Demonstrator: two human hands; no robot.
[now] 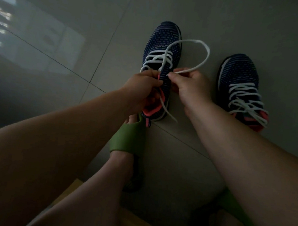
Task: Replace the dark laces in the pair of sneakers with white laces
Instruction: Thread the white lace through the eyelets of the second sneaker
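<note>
Head view, looking down past two bare forearms. Right hand (pixel 188 85) pinching the tip end of a white lace (pixel 206 54) between thumb and forefinger, just beside the tongue of the left-hand sneaker (pixel 162 47). Left hand (pixel 143 89) curled round that sneaker's collar and tongue, thumb up near the top eyelets, holding the opening steady. Lace rising from the pinch in one wide loop over the toe and curving back down into the criss-crossed rows; other loose end trailing across the heel onto the tiled floor (pixel 79 34). Second sneaker (pixel 240 84) close to the right, already threaded in white, ends lying slack over its collar. No dark laces anywhere visible.

Lace judged light, soft and floppy, with no stiffness except at the tip: best taken right at the tip for threading, short of the eyelet. Knit upper likely soft too, so worth bracing at the collar.

Both forearms reaching forward and down, wrists close together over the shoe. Feet in green slides (pixel 128 138) below, one touching the heel of the held sneaker.
</note>
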